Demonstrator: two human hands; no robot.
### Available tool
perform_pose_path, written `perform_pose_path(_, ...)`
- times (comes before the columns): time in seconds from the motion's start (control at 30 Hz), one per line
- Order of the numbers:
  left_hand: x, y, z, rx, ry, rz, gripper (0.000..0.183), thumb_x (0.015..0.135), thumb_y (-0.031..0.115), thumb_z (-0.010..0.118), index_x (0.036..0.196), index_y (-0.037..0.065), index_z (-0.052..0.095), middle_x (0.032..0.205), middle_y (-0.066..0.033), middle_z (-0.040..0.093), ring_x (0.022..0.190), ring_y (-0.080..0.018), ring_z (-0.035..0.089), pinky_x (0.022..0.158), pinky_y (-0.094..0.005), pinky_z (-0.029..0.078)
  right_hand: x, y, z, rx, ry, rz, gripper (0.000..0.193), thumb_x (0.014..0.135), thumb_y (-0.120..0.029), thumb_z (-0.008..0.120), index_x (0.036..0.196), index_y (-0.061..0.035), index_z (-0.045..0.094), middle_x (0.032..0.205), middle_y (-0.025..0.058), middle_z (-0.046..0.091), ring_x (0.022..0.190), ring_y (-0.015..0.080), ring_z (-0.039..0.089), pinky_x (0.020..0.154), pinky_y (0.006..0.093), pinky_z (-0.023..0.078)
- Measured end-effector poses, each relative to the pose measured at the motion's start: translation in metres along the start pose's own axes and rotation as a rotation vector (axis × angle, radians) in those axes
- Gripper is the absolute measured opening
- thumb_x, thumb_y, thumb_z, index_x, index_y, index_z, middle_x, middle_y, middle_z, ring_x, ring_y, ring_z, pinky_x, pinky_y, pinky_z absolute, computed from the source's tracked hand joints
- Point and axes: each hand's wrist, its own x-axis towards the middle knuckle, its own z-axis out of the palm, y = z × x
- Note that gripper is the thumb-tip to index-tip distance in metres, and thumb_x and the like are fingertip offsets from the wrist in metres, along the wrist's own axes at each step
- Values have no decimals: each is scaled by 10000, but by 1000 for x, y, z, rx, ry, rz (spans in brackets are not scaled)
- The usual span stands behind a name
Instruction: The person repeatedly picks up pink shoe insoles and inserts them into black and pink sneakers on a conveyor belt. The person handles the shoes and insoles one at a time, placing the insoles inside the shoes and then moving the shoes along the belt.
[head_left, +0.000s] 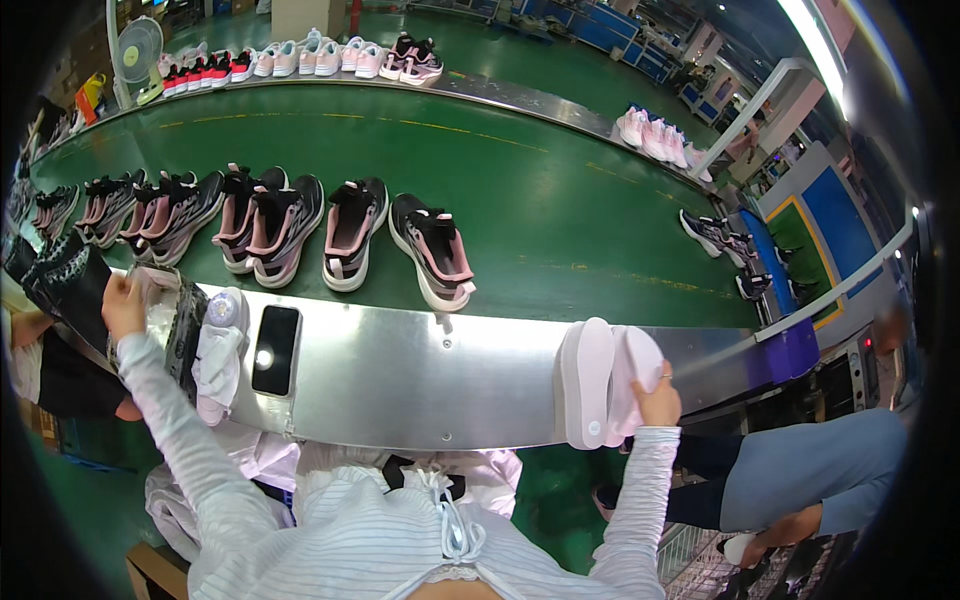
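Note:
At the right end of the metal ledge, my right hand (656, 400) is closed round the edge of a pale pink shoe sole (634, 362). Directly left of it stand more pale soles (586, 385), stacked against each other. Over on the far left, my left hand (123, 306) has its fingers curled beside a clear plastic container (160, 290) with a dark patterned side. What those fingers hold is hidden. A dark shoe (72, 285) lies just past that hand. White wrapped material (218, 360) and a black phone (276, 350) lie right of the container.
Black and pink sneakers (285, 230) line the green conveyor belt (560, 220); a single one (433, 255) sits at the row's right end. Light-coloured shoes (320, 58) stand along the far ledge. Other people are close on both sides, including a leg in blue (820, 470) at right.

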Motion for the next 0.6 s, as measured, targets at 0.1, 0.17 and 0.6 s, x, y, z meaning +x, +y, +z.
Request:
perform_pose_path(0.1, -25, -53, -25, 294, -86, -57, 158, 665, 120, 599, 771, 40, 513, 736, -96, 551, 671, -217, 525, 643, -278, 415, 0, -17, -29, 82, 199, -20, 604, 660, -303, 612, 1162, -63, 378, 824, 214, 578, 787, 361, 556, 678, 410, 432)
perform_pose_path(0.17, -29, -14, -13, 282, 79, 151, 187, 675, 113, 596, 826, 29, 524, 795, -107, 556, 740, -223, 530, 693, -283, 409, 1, -35, -39, 143, 329, -201, 531, 662, -260, 614, 1115, -52, 429, 837, 182, 585, 721, 346, 558, 634, 392, 434)
perform_pose_path(0.6, -167, 335, 244, -538, -659, 198, 388, 741, 189, 526, 1084, 19, 458, 1063, -186, 493, 952, -331, 487, 797, -379, 400, 67, -244, -2, 856, -871, -1056, 176, 777, -154, 503, 800, 11, 562, 700, 66, 553, 593, 136, 536, 540, 262, 433)
